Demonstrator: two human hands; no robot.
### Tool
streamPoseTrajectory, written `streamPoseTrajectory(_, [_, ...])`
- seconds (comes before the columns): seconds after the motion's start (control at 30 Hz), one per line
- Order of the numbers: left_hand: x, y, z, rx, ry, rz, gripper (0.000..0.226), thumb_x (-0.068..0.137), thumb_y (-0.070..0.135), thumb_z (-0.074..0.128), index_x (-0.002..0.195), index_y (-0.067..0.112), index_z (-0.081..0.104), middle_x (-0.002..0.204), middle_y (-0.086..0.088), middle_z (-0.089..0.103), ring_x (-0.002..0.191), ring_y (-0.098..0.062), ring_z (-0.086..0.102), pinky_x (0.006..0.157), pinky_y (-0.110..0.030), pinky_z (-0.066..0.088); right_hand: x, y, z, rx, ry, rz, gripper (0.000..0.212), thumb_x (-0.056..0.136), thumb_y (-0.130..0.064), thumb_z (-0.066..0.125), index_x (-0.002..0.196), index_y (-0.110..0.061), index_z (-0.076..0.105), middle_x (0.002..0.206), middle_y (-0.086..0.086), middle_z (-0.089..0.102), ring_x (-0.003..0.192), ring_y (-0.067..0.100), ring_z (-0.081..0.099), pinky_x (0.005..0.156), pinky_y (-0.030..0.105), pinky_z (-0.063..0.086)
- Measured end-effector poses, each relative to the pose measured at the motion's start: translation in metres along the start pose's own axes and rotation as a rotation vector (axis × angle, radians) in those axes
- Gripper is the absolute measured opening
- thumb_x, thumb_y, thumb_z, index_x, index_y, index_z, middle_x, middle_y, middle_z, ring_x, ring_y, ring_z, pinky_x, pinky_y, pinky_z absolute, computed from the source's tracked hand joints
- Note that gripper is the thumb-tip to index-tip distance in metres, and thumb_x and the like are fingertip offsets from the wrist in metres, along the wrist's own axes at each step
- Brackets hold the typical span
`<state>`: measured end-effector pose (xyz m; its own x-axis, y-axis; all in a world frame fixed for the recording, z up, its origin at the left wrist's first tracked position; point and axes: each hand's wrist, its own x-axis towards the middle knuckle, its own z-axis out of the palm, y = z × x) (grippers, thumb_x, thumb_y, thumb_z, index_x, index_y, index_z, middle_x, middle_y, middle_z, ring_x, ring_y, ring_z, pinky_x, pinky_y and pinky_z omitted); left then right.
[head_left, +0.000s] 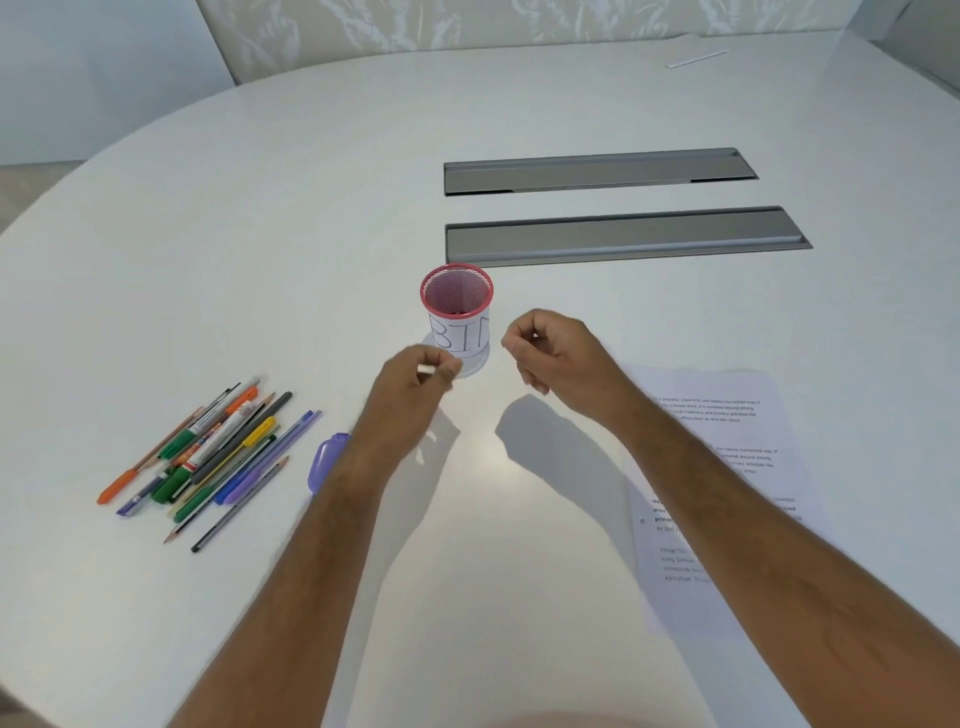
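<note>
A pink mesh cup (456, 291) with a white paper label reading "BIN" stands upright on the white table (260, 234). My left hand (410, 389) hovers just in front of it and pinches a small white piece (426, 369) between thumb and fingertips. To the right of the cup, my right hand (550, 353) is raised with its fingers curled; whether it holds anything is too small to tell. A purple object (324, 462) lies on the table, partly hidden behind my left wrist.
A pile of several pens, pencils and markers (208, 457) lies at the left. A printed sheet (727, 467) lies under my right forearm. Two grey recessed panels (597, 171) (623, 236) sit behind the cup. A thin white strip (698, 58) lies far back right.
</note>
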<state>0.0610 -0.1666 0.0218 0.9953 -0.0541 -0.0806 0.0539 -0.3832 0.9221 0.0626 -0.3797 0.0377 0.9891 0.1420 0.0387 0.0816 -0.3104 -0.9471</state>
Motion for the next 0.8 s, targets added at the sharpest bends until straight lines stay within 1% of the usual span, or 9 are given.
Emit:
streamPoseTrajectory(0.1, [0.029,0.020,-0.010,0.045,0.067,0.085,0.011,0.096,0.024,0.069,0.093,0.014,0.071,0.077,0.006,0.071,0.052,0.007,0.056,0.060,-0.022,0.042,0.026,-0.021,-0.001,-0.080,0.015,-0.048,0.010,0.102,-0.012,0.059,0.092,-0.009,0.061,0.064,0.002,0.061,0.043,0.001,0.049,0.044,0.022,0.040])
streamPoseTrajectory(0.23, [0.065,0.039,-0.020,0.073,0.080,0.138,0.005,0.088,0.023,0.074,0.083,0.021,0.072,0.073,0.007,0.072,0.056,0.000,0.059,0.064,-0.025,0.047,0.060,-0.033,-0.005,-0.209,0.048,-0.078,0.013,0.096,-0.016,0.064,0.094,-0.004,0.065,0.071,0.007,0.071,0.045,-0.002,0.054,0.044,0.017,0.039])
streamPoseTrajectory(0.33, [0.084,0.046,-0.023,0.095,0.065,0.158,0.008,0.082,0.021,0.080,0.082,0.021,0.073,0.077,0.002,0.076,0.064,-0.008,0.067,0.065,-0.027,0.051,0.078,-0.033,-0.005,-0.296,0.049,-0.110,0.007,0.088,-0.014,0.070,0.086,-0.008,0.067,0.072,0.001,0.072,0.054,-0.001,0.056,0.049,0.016,0.040])
streamPoseTrajectory(0.43, [0.096,0.052,-0.026,0.139,0.056,0.176,0.012,0.079,0.020,0.084,0.081,0.021,0.073,0.078,-0.002,0.078,0.065,-0.010,0.067,0.065,-0.026,0.053,0.091,-0.032,-0.005,-0.339,0.041,-0.113,0.007,0.083,-0.011,0.072,0.080,-0.008,0.066,0.064,-0.010,0.061,0.048,-0.003,0.049,0.048,0.013,0.036])
streamPoseTrajectory(0.53, [0.104,0.056,-0.028,0.184,0.049,0.165,0.016,0.078,0.021,0.086,0.083,0.019,0.072,0.076,-0.002,0.079,0.059,-0.006,0.062,0.060,-0.022,0.045,0.099,-0.032,-0.005,-0.405,0.012,-0.133,0.007,0.079,-0.008,0.072,0.077,-0.008,0.066,0.065,-0.011,0.059,0.049,-0.004,0.049,0.049,0.014,0.037])
streamPoseTrajectory(0.6, [0.108,0.055,-0.030,0.190,0.033,0.138,0.019,0.077,0.022,0.087,0.086,0.017,0.071,0.076,-0.002,0.079,0.060,-0.007,0.062,0.059,-0.022,0.044,0.103,-0.032,-0.005,-0.423,-0.008,-0.154,0.007,0.078,-0.006,0.072,0.077,-0.008,0.065,0.066,-0.010,0.060,0.051,-0.003,0.049,0.051,0.012,0.038])
streamPoseTrajectory(0.7, [0.112,0.052,-0.031,0.173,-0.027,0.101,0.023,0.075,0.023,0.087,0.090,0.016,0.070,0.077,-0.001,0.081,0.065,-0.010,0.065,0.066,-0.026,0.048,0.108,-0.034,-0.005,-0.437,-0.028,-0.173,0.008,0.080,-0.007,0.074,0.082,-0.007,0.066,0.070,-0.006,0.065,0.055,-0.001,0.051,0.053,0.011,0.039])
streamPoseTrajectory(0.8, [0.113,0.051,-0.032,0.143,-0.063,0.091,0.025,0.072,0.026,0.086,0.090,0.018,0.070,0.078,0.001,0.081,0.071,-0.013,0.068,0.071,-0.032,0.050,0.113,-0.035,-0.005,-0.461,-0.040,-0.197,0.008,0.083,-0.009,0.078,0.085,-0.006,0.071,0.072,-0.008,0.067,0.055,-0.009,0.054,0.055,0.008,0.040])
